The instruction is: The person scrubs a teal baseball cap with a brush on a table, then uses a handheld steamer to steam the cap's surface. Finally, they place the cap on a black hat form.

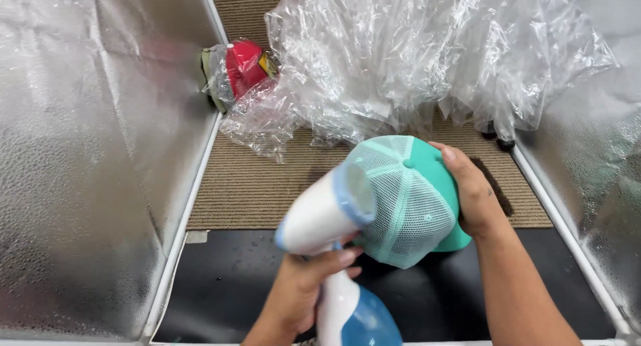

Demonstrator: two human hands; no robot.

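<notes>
I see my left hand (300, 289) wrapped around the handle of a white and blue handheld steamer (330, 246), fingers (340, 258) closed tight on it, its head pressed against the mesh back of a teal cap (410, 199). My right hand (475, 194) grips the cap from the far side, fingers curled over the solid teal front panel, holding it up above the black mat (227, 286). Beyond the mat lies a ribbed tan carpet (254, 186). A big heap of crumpled clear plastic wrap (414, 52) sits at the back, and beside it on the left a red cap in a clear bag (237, 71). Silvery foil walls (87, 152) close in both sides
</notes>
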